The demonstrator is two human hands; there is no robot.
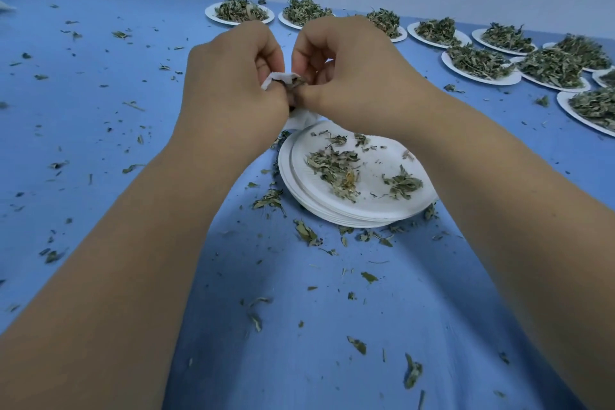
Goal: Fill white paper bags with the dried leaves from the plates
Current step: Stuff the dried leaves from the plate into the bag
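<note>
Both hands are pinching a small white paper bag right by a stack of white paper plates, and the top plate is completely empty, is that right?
Not quite. The top plate is not empty: scattered dried green leaves lie on it, as the head view shows. The rest holds: the left hand and the right hand both pinch the small white paper bag by the stack of white paper plates.

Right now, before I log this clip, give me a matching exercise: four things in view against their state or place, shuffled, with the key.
Things:
1. small white paper bag
2. near stack of white paper plates
3. far white paper plates
4. blue table cloth

States:
A. heaped with dried leaves
B. littered with leaf crumbs
C. gripped by the left hand and right hand
D. top plate holds only a few leaves

Pairs: 1-C, 2-D, 3-A, 4-B.
</note>
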